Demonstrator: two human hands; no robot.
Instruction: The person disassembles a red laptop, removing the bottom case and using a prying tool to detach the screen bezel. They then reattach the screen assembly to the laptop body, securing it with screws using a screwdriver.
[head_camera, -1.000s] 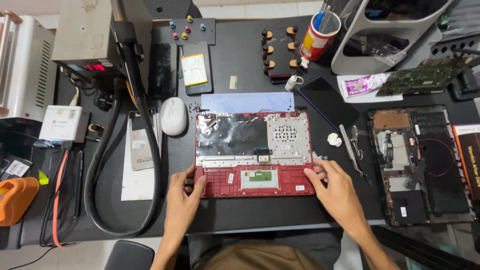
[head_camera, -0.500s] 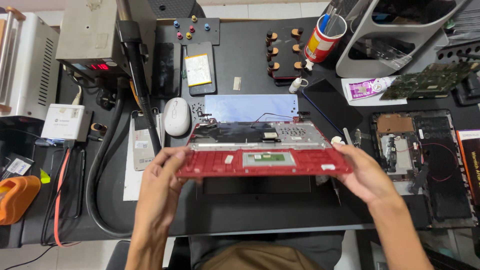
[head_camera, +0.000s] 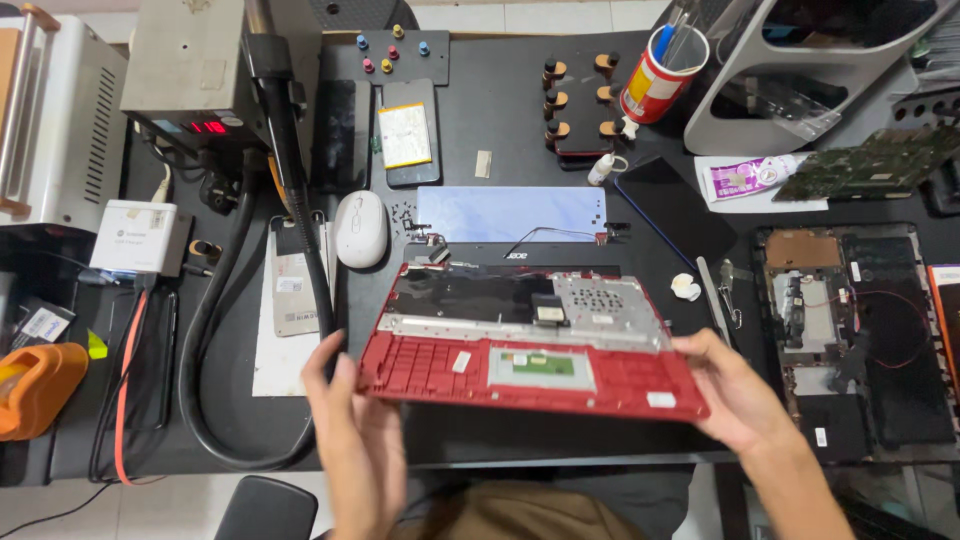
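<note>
A red laptop palmrest shell (head_camera: 430, 368), turned underside up with a silvery metal backing and a touchpad board, is lifted off the dark bench and tilted toward me. My left hand (head_camera: 350, 420) grips its left front corner. My right hand (head_camera: 735, 390) holds its right front corner. Behind it a black laptop lid (head_camera: 520, 253) with loose wires and hinges lies flat, partly hidden by the shell.
A white mouse (head_camera: 359, 228), a pale blue sheet (head_camera: 510, 212), a phone (head_camera: 406, 135), a red cup of pens (head_camera: 656, 82), a thick black hose (head_camera: 215, 330), a grey machine (head_camera: 190, 65) and an opened laptop base (head_camera: 850, 340) surround the work spot. An orange object (head_camera: 35, 385) sits at left.
Both hands have lifted the red shell from flat on the bench and raised its front edge toward me, uncovering the black lid behind it.
</note>
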